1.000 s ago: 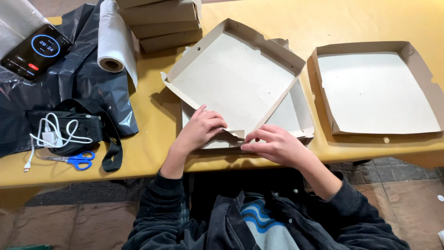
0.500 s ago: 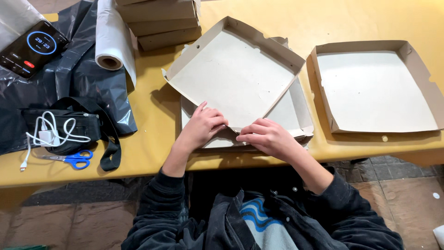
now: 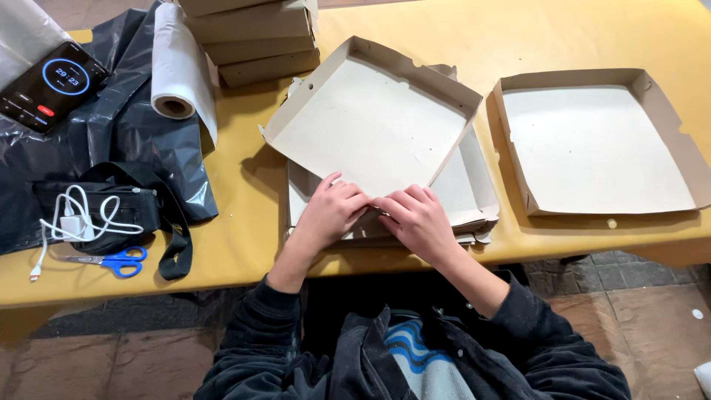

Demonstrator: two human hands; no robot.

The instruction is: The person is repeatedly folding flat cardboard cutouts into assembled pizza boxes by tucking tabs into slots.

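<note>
Two hands, left hand [image 3: 329, 215] and right hand [image 3: 415, 220], are pinched together on the near edge of a half-folded cardboard box [image 3: 370, 122], atop flat blanks [image 3: 474, 207] on the counter [image 3: 244, 244]; the flap is best creased firmly.

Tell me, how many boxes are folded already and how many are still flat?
One open folded tray sits finished on the right of the table, and a few closed boxes are stacked at the top. Both the left hand and the right hand press the near corner of the half-folded box, whose near edge is not up yet. Under it lies a pile of flat sheets; I cannot count them.
</note>
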